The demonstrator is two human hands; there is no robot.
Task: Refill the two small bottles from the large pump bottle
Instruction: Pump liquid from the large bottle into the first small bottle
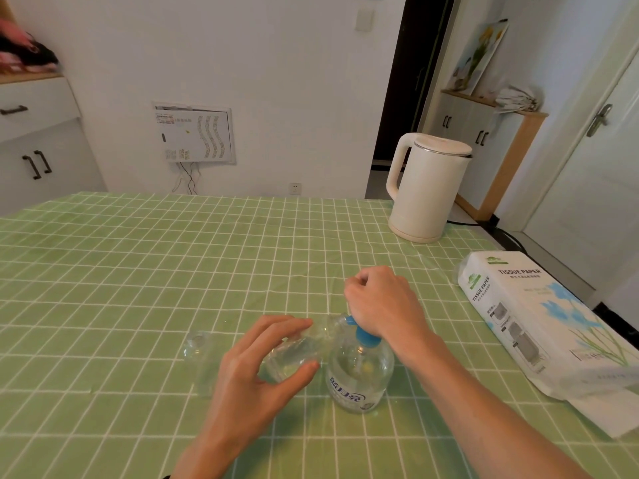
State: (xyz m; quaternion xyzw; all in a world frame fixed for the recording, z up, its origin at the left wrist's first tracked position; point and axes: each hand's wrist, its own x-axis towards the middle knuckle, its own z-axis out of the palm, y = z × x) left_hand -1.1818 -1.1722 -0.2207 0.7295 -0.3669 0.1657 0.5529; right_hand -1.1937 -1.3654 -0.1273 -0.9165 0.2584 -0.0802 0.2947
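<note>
A large clear pump bottle (358, 378) with a blue pump head and a white label stands on the green checked table (138, 271). My right hand (380, 302) is curled into a fist and its heel presses down on the pump head. My left hand (256, 361) holds a small clear bottle (297, 350) between thumb and fingers, tilted, with its mouth up against the pump spout. A second small clear bottle (200, 361) stands on the table just left of my left hand.
A cream electric kettle (425, 188) stands at the table's far right, its cord running off the edge. A white tissue paper pack (539, 316) lies along the right edge. Cabinets and a door stand beyond the table.
</note>
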